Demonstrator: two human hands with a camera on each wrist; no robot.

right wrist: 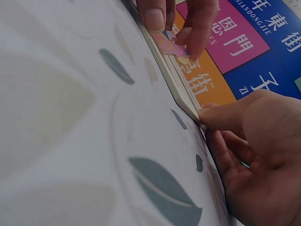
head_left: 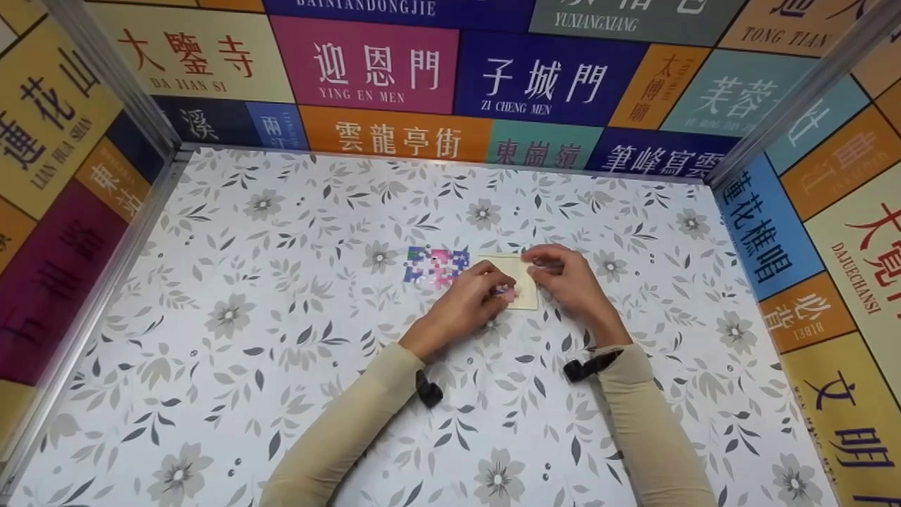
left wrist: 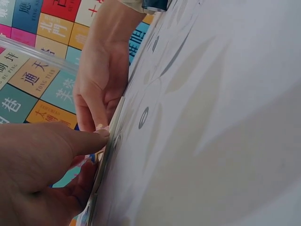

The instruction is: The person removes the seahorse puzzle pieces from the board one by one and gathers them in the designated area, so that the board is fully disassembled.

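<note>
A small pale puzzle tray [head_left: 526,289] with a raised rim lies flat on the table between the two hands. The left hand [head_left: 468,296] pinches a pink jigsaw piece [right wrist: 170,45] over the left part of the tray; its fingers partly cover the piece in the head view. On the opposite side, the right hand [head_left: 574,282] holds the tray's edge, its thumb [right wrist: 225,116] against the near right corner and its other fingers bent beside it. To the left of the tray lies a cluster of pink, blue and green jigsaw pieces [head_left: 436,266].
A white tabletop [head_left: 317,232] with grey flowers and leaves spreads around the hands. Colourful panels [head_left: 366,70] with printed characters stand at the back and both sides. Black bands [head_left: 590,367] sit at both wrists.
</note>
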